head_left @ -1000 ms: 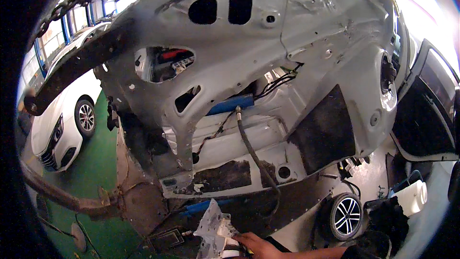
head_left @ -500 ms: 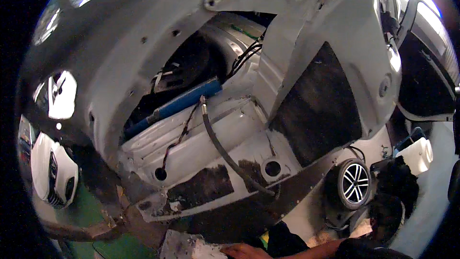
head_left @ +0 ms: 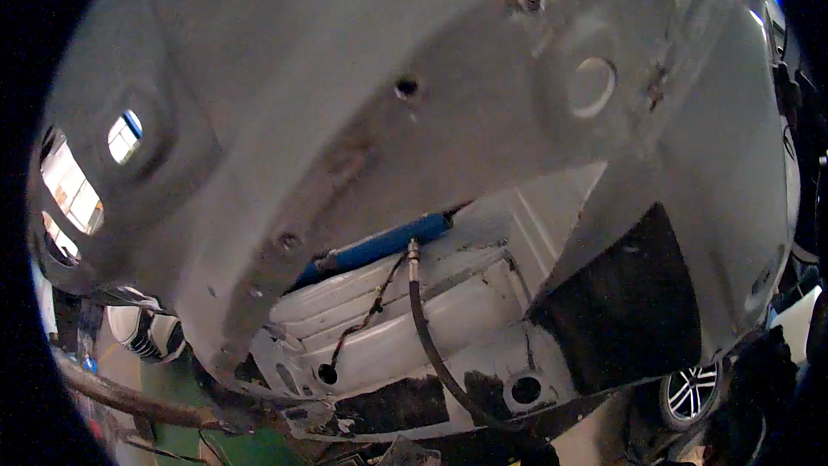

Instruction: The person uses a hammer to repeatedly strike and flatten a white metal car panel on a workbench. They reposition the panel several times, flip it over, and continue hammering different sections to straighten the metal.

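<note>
One blue cylinder (head_left: 384,242) lay aslant in the opening of the grey car body (head_left: 345,112), partly hidden behind the panel's edge, with a dark hose (head_left: 428,347) curving down from its metal fitting (head_left: 413,250). Neither hand was in view from where the head camera looked, so I could not tell whether either was clenched, loose or grasping something. Only the top of a jagged grey metal piece (head_left: 405,451) showed at the lower edge. A twisted cable (head_left: 375,302) ran near the hose to a round hole. Working well around there, I judged, meant keeping the hose in an easy curve, clear of raw sheet edges, pulling nothing by its fitting, and bringing fingers in slowly where the metal looked torn.
</note>
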